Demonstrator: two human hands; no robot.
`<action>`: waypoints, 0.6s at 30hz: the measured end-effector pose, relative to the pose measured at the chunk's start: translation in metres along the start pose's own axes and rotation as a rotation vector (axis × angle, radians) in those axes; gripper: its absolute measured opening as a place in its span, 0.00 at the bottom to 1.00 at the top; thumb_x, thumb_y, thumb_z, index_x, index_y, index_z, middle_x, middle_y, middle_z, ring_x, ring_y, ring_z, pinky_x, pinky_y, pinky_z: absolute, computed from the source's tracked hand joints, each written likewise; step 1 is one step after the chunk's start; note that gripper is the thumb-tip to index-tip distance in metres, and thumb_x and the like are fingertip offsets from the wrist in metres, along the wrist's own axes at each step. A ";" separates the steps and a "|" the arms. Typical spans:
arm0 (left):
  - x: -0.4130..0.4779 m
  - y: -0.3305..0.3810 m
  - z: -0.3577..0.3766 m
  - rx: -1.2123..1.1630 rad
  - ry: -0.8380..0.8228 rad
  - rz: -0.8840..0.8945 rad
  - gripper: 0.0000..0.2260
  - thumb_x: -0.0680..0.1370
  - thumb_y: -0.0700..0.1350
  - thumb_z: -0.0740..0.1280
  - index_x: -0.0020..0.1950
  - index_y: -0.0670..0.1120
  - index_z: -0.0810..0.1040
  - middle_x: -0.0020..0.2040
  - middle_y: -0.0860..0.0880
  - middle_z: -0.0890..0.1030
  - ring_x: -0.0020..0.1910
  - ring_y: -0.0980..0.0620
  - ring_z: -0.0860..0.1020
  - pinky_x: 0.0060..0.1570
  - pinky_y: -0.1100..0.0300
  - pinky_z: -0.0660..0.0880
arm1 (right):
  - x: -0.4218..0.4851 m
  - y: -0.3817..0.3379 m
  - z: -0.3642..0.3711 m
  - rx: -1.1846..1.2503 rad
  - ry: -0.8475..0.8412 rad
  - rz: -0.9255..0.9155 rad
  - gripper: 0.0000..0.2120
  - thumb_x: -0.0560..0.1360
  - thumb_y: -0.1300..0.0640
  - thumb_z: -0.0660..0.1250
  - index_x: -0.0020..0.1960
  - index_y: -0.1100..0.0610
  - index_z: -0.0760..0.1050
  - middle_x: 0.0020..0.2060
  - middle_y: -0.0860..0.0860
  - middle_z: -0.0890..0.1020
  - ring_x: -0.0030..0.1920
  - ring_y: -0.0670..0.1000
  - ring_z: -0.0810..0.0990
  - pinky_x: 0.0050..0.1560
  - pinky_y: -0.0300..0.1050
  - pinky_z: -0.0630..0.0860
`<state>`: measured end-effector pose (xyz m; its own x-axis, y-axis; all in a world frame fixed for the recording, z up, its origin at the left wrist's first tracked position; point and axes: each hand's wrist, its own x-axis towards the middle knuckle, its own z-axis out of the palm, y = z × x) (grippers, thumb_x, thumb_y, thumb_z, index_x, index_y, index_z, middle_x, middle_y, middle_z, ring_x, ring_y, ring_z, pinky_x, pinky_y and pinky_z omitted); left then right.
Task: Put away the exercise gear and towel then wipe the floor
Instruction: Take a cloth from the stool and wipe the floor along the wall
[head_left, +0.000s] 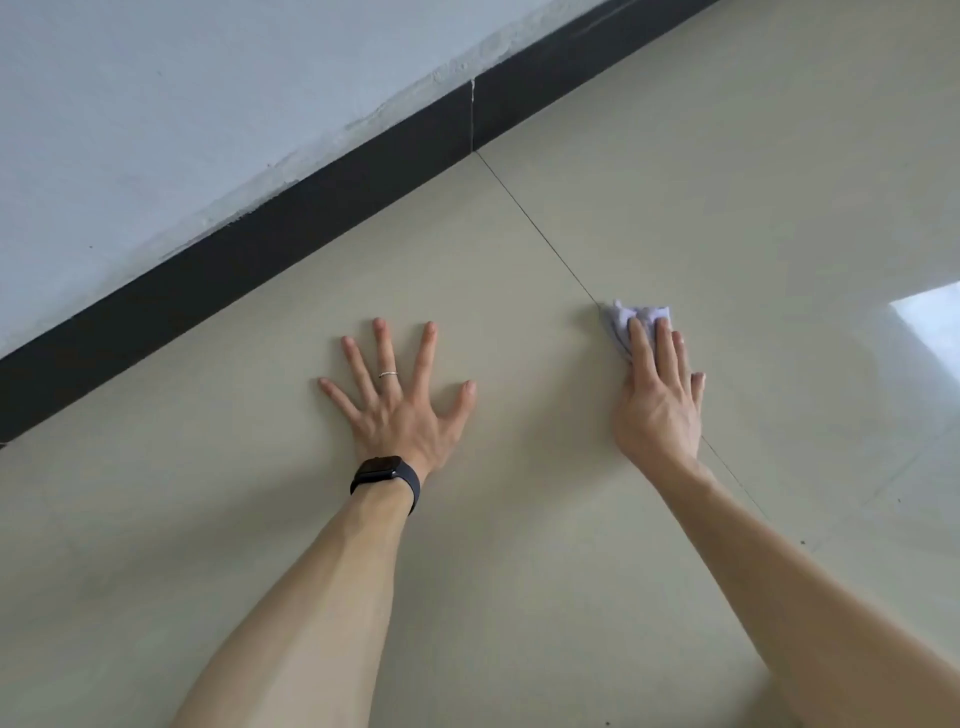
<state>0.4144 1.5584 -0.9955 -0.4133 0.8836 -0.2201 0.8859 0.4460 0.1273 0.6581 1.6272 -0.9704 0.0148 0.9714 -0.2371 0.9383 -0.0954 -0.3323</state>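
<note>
Black wristwatch (387, 475), thin silver ring (388, 374), bare forearms.

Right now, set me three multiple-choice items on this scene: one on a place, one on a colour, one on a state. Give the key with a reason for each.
1. Where does the cloth lie?
A. in a bucket
B. under the right hand, at the grout line
C. on a chair

2. What colour is the skirting?
A. white
B. red
C. black

3. How does the left hand lie?
A. flat on the floor, fingers spread
B. clenched in a fist
C. raised in the air

Key: B, the straight fingers press the pale cloth down where the line runs; C, a black band runs along the foot of the wall; A, the palm is down, all five fingers splayed, holding nothing.
</note>
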 end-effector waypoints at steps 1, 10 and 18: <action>0.001 0.000 0.000 -0.001 -0.006 0.009 0.35 0.75 0.72 0.48 0.79 0.64 0.41 0.81 0.46 0.40 0.78 0.36 0.38 0.68 0.26 0.41 | -0.022 0.001 0.007 -0.017 0.015 -0.004 0.39 0.75 0.69 0.53 0.80 0.45 0.48 0.81 0.48 0.48 0.80 0.50 0.44 0.77 0.60 0.46; 0.008 -0.017 -0.007 -0.014 -0.180 0.132 0.38 0.74 0.75 0.47 0.78 0.63 0.36 0.79 0.45 0.31 0.76 0.36 0.32 0.67 0.28 0.35 | -0.127 0.051 0.024 -0.214 -0.091 -0.563 0.39 0.74 0.68 0.58 0.79 0.42 0.54 0.80 0.46 0.53 0.80 0.49 0.52 0.76 0.58 0.55; -0.109 -0.113 0.020 -0.025 0.010 0.364 0.33 0.77 0.65 0.51 0.80 0.55 0.55 0.81 0.49 0.49 0.80 0.45 0.50 0.74 0.35 0.50 | -0.150 0.045 0.023 0.072 0.115 0.385 0.36 0.77 0.65 0.53 0.80 0.42 0.48 0.80 0.46 0.46 0.80 0.48 0.42 0.78 0.60 0.44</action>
<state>0.3633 1.4090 -1.0051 -0.0736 0.9865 -0.1462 0.9701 0.1048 0.2189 0.6902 1.4727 -0.9711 0.4028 0.8793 -0.2543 0.8303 -0.4679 -0.3028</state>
